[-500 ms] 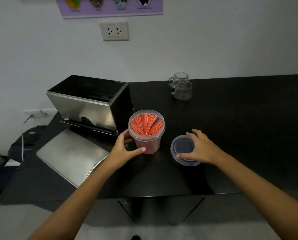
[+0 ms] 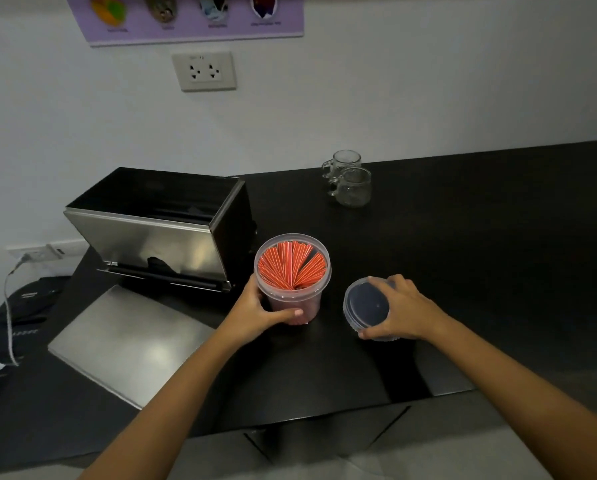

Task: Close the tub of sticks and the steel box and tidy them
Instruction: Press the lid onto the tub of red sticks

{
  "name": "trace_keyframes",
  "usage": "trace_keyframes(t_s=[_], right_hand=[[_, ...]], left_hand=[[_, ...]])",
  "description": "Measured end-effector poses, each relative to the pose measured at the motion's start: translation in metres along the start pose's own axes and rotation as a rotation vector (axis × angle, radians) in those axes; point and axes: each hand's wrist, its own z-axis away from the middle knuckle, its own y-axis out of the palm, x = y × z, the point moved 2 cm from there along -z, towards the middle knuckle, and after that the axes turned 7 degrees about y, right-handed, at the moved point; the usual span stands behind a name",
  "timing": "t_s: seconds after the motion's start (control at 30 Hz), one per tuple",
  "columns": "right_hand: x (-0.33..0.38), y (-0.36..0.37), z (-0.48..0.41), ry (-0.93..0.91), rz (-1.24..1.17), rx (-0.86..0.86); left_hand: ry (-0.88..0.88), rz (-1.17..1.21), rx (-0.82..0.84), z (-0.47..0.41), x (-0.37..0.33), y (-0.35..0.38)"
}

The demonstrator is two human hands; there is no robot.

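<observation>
A clear round tub [image 2: 292,299] full of orange sticks stands open on the black counter [image 2: 463,254]. My left hand [image 2: 260,311] is wrapped around the tub's lower left side. Right of the tub, my right hand [image 2: 399,311] grips the tub's clear round lid [image 2: 366,306] by its rim, its left edge tilted up. The steel box [image 2: 158,223] stands open behind and left of the tub. Its flat steel lid [image 2: 127,341] lies folded down in front of it, over the counter's left end.
Two small glass mugs [image 2: 350,183] stand at the back of the counter near the wall. A wall socket [image 2: 203,71] and a purple poster [image 2: 193,15] are above. A dark bag and a white cable [image 2: 11,299] lie low at the left, below the counter.
My right hand has closed around the clear lid and tipped its left edge up off the counter. The left hand keeps its hold on the tub.
</observation>
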Motion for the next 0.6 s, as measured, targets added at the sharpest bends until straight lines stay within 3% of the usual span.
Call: trace_keyframes(t_s=[0.23, 0.33, 0.47, 0.6], right_hand=[[0.003, -0.039, 0.009, 0.046, -0.303, -0.175], [0.024, -0.064, 0.02, -0.045, -0.439, -0.234], [0.063, -0.085, 0.032, -0.198, -0.342, -0.378], [0.094, -0.081, 0.036, -0.33, -0.19, -0.313]], left_hand=[[0.037, 0.002, 0.055, 0.0, 0.0, -0.002], [0.038, -0.026, 0.064, -0.002, 0.002, -0.01], [0.058, -0.045, 0.088, -0.005, 0.002, -0.014], [0.084, -0.038, 0.095, -0.005, 0.004, -0.013]])
